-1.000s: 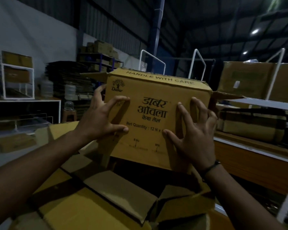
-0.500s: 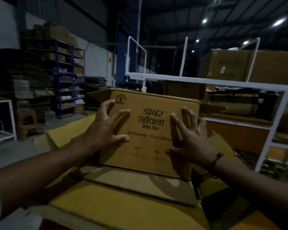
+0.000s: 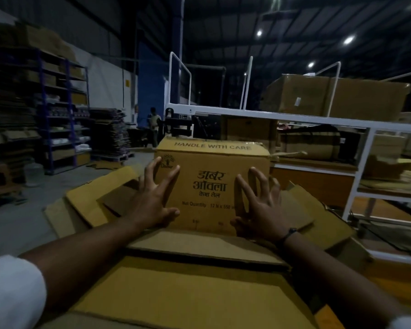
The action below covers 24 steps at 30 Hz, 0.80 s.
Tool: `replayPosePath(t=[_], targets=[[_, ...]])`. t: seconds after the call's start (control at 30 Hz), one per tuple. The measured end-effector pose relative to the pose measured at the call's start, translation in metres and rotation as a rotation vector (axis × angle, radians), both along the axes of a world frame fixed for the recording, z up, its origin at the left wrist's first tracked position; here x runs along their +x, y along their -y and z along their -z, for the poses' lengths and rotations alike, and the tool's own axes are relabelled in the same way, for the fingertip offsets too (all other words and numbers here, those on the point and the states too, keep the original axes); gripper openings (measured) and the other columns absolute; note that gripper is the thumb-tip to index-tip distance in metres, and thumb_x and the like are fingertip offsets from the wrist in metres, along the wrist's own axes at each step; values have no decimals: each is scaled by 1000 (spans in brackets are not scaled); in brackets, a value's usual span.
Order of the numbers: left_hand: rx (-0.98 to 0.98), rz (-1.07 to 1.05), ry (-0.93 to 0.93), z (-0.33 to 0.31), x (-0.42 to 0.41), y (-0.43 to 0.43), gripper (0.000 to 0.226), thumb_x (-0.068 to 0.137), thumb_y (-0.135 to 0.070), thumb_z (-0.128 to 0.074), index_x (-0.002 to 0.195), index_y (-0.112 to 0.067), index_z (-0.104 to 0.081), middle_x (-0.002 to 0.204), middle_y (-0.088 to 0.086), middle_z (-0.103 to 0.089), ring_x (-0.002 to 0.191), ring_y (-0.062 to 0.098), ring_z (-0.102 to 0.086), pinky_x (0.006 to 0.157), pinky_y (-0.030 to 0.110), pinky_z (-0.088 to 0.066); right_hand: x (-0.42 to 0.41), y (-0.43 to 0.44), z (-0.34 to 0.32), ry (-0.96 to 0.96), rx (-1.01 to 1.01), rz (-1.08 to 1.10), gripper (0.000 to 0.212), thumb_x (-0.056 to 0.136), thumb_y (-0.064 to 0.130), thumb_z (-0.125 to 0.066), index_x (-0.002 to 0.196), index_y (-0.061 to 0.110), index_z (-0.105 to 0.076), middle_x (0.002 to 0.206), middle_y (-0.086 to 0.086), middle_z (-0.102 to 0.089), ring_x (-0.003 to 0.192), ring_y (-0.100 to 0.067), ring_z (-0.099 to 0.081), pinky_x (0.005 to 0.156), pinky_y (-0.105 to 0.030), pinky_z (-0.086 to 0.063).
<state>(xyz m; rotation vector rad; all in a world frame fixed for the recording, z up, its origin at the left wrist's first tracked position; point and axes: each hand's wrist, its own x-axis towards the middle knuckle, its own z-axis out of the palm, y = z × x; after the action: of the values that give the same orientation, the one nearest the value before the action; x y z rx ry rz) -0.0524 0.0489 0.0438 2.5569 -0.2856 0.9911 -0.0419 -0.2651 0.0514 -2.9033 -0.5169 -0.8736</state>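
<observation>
1. I see the brown printed cardboard carton (image 3: 211, 186) standing upright on a pile of flattened tan cardboard sheets (image 3: 176, 288), just in front of the white metal shelf frame (image 3: 318, 119), below its top rail.
2. My left hand (image 3: 152, 200) lies against the carton's front face on the side farther from the frame's near upright. Its fingers are spread wide and nearly straight, with the tips near the box's left edge and the thumb low on the face.
3. My right hand (image 3: 261, 210) lies on the same face, on the side nearer the frame's upright. Its fingers are fanned and straight, reaching the box's right edge, and nothing is curled around it.
4. A dark wristband (image 3: 288, 233) sits on the right wrist.
5. The carton's top, facing the frame, reads "HANDLE WITH CARE".
6. A large plain brown carton (image 3: 337, 96) rests on top of the frame.
7. Blue metal storage racks (image 3: 67, 115) stand well to the left of the frame, by the wall.
</observation>
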Motion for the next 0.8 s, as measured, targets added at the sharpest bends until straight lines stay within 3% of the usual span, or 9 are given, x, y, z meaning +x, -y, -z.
replayPosePath(t=[0.13, 0.27, 0.33, 0.43, 0.53, 0.6, 0.67, 0.73, 0.8], targets=[[-17, -31, -24, 34, -4, -1, 126, 63, -39, -97, 158, -51, -16, 166, -3, 21, 152, 39, -8, 110, 63, -42, -3, 1, 33, -3, 43, 9, 123, 68, 58, -85, 162, 39, -8, 166, -6, 4, 146, -49, -1, 115, -72, -25], [-27, -50, -19, 39, -4, -1, 133, 63, -42, -96, 160, -49, -6, 167, 2, 25, 156, 39, -2, 110, 62, -42, -2, 3, 37, 31, 108, 25, 126, 63, 61, -87, 162, 35, -13, 164, -7, -9, 144, -44, -15, 107, -69, -41], [0, -89, -19, 40, -5, 0, 133, 65, -47, -94, 161, -47, -2, 167, 5, 24, 155, 41, -5, 107, 61, -44, -3, 3, 38, 38, 97, 53, 129, 63, 67, -84, 163, 33, -10, 166, -8, -7, 147, -43, -15, 112, -68, -34], [61, -155, 6, 42, -7, 1, 132, 67, -58, -89, 162, -45, 2, 168, 9, 22, 150, 45, -11, 103, 61, -46, -3, 2, 39, 115, 55, 60, 133, 63, 73, -80, 164, 28, -7, 170, -12, 6, 154, -42, 1, 121, -64, -11], [108, -211, 5, 46, -4, -2, 130, 70, -64, -84, 161, -44, 7, 169, 11, 18, 146, 40, -9, 105, 61, -43, -1, 2, 41, 169, 63, 20, 137, 61, 73, -81, 164, 25, -5, 169, -17, 14, 155, -41, 12, 123, -64, -3], [82, -228, -50, 48, -3, -5, 128, 73, -67, -79, 161, -43, 12, 170, 10, 7, 143, 37, -11, 109, 58, -37, 0, 3, 41, 143, 79, 21, 139, 62, 77, -78, 164, 27, 1, 169, -15, 16, 155, -38, 15, 123, -62, 1], [68, -221, -62, 49, -3, -6, 129, 73, -68, -78, 162, -38, 9, 165, 12, -20, 136, 35, -22, 109, 51, -35, 2, 3, 42, 86, 88, 50, 139, 64, 80, -74, 163, 29, 9, 171, -12, 8, 156, -34, 13, 123, -62, 0], [39, -188, -86, 50, -2, -7, 128, 74, -66, -79, 164, -34, 5, 151, 9, -45, 130, 32, -33, 105, 44, -37, 4, 4, 46, 23, 100, 79, 135, 67, 82, -69, 162, 29, 13, 170, -8, -10, 156, -31, 1, 122, -63, -2], [-1, -158, -139, 52, 1, -9, 125, 76, -66, -78, 163, -36, 7, 142, 5, -55, 128, 29, -38, 102, 41, -39, 5, 4, 50, -15, 119, 95, 130, 71, 85, -63, 162, 28, 11, 166, -3, -28, 153, -30, -16, 120, -61, -3]])
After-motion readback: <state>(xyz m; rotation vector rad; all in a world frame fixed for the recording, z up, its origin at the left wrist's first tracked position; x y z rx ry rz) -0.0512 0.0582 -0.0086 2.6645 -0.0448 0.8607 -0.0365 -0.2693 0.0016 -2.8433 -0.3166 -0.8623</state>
